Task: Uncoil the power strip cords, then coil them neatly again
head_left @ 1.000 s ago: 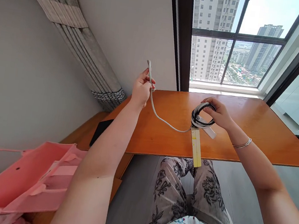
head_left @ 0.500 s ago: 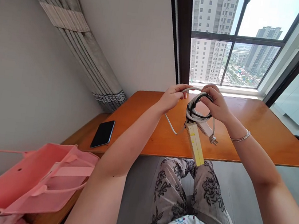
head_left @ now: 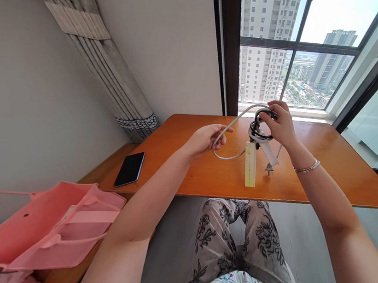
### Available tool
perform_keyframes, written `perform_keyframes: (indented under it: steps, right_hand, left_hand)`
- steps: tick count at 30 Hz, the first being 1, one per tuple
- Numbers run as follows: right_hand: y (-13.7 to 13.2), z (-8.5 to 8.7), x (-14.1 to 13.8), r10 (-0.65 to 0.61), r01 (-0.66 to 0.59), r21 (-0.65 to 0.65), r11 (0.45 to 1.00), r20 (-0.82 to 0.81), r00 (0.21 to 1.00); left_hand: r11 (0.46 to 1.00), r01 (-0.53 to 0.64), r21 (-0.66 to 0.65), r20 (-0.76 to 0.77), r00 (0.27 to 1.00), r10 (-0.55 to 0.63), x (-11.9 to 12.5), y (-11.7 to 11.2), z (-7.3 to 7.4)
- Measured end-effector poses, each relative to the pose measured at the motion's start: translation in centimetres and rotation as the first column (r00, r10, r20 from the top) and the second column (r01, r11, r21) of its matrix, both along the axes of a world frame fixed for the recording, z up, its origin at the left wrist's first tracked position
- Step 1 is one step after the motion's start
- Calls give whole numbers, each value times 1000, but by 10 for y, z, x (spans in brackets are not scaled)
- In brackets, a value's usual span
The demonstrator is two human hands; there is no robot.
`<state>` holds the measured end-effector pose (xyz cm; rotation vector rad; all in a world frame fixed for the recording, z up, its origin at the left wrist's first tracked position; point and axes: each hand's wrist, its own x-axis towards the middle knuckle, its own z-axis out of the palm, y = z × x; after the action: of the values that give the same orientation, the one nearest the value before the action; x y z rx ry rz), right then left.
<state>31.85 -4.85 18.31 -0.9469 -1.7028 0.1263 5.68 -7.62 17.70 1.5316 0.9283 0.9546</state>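
A bundle of coiled black and white cables (head_left: pixel 256 128) hangs from my right hand (head_left: pixel 280 122), whose fingers pinch the top of the coil. Below the coil dangle a long pale-yellow block (head_left: pixel 250 164), a white oblong piece (head_left: pixel 269 152) and a plug with metal pins (head_left: pixel 269 169). My left hand (head_left: pixel 208 139), to the left of the bundle, is closed around a loose loop of white cable (head_left: pixel 239 115). That loop runs from the coil's top, through the left fingers and back toward the yellow block. All of it is held above the orange-brown wooden table (head_left: pixel 296 174).
A dark-screened tablet or phone (head_left: pixel 130 169) lies at the table's left end. An open pink bag (head_left: pixel 58 231) sits at lower left. Behind the table are a window (head_left: pixel 295 47) and a gathered grey curtain (head_left: pixel 114 71). My legs (head_left: pixel 231 240) are below the front edge.
My left hand has moved down and left, drawing the white cable into a wider loop. The right hand has shifted slightly right and up with the bundle, and the yellow block now hangs more upright.
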Motion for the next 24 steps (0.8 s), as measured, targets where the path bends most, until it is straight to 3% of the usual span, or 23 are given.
perform_keyframes:
  steps: [3,7,10,12,14,20,22,24]
  right_hand:
    - [9,-6,-1,-55,54,-33,998,-46,997]
    - [11,-12,-7,-96,93,-47,995,-63,993]
    - [6,-12,-10,-94,86,-86,993,-94,991]
    - [1,-11,-12,-89,65,-147,987,-162,983]
    - [-5,-8,-15,-68,13,-212,977,-254,965]
    - [-17,-3,-22,75,-185,-274,944,-367,927]
    - [-19,-3,-24,75,-185,-271,945,-371,926]
    - [-20,-3,-26,65,-179,-269,946,-384,921]
  left_hand:
    - [977,140,-159,210,972,-105,30,-29,-15]
    - [939,266,-216,468,873,-140,75,-49,-40]
    - [877,369,-307,492,850,-185,89,-47,-53]
    - [805,461,-374,497,832,-246,91,-44,-57]
    - [770,495,-402,505,821,-264,95,-45,-58]
    - [908,236,-346,339,934,-113,114,-53,-66]
    - [919,211,-334,283,952,-115,116,-48,-68]
    - [906,266,-330,207,956,-206,116,-41,-70]
